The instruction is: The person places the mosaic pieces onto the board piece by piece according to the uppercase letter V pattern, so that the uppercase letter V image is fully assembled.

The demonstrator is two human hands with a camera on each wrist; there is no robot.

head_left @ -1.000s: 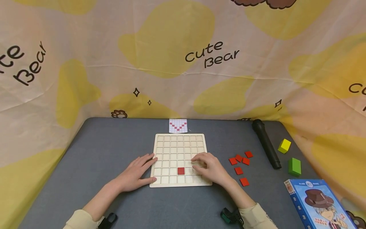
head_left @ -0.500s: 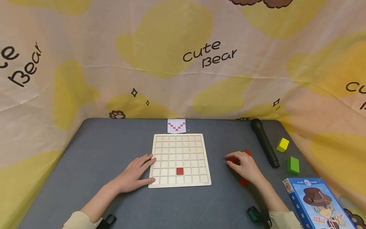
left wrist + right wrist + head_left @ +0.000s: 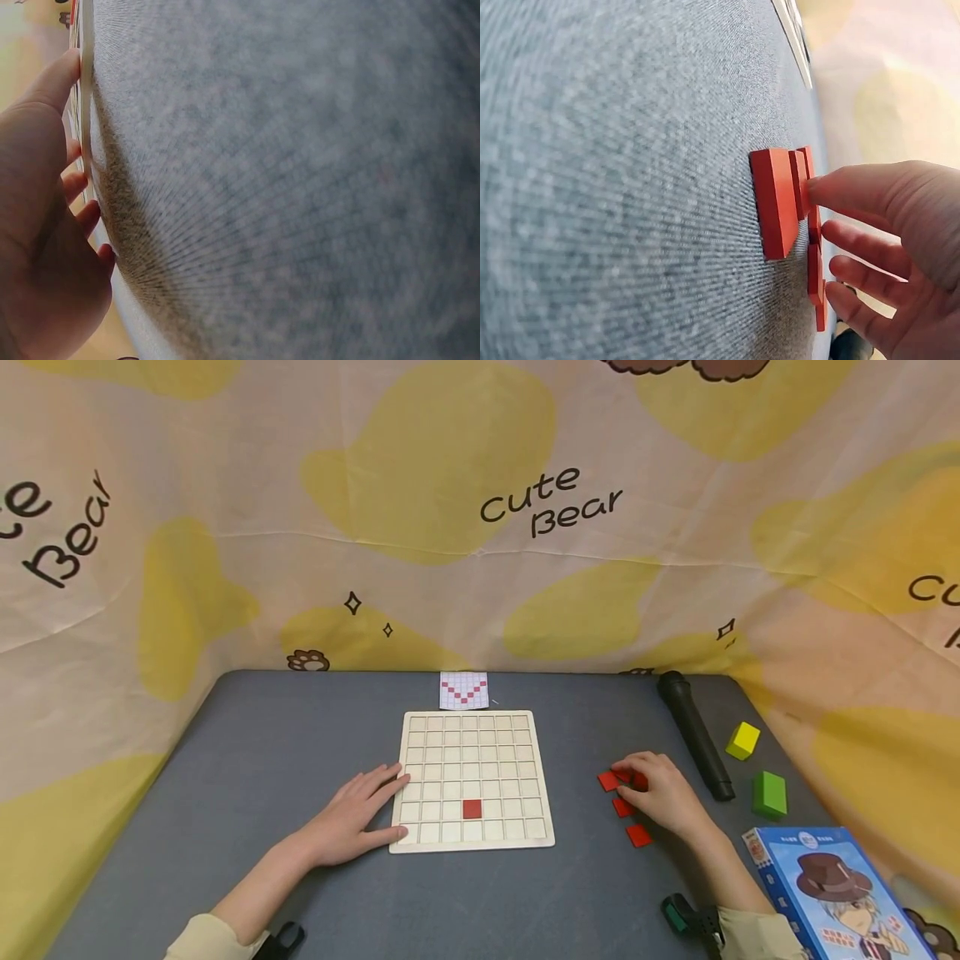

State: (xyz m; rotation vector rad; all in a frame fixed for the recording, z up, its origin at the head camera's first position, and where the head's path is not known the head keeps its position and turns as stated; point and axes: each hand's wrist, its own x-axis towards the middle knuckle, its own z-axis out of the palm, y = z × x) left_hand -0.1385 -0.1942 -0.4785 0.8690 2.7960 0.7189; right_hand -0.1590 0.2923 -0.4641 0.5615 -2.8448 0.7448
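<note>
Steadying, probably, the gridded board (image 3: 471, 772) by resting a widely stretched left hand (image 3: 349, 820) along its left edge. Bending the right hand (image 3: 663, 793) over loose red tiles (image 3: 623, 807), apparently set there for easy reach; no telling whether pinching one. With one seated red tile (image 3: 472, 809) right of the left hand, likely kept square by ridges.

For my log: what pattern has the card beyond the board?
Card: stepped reddish V, best in the head view.
</note>
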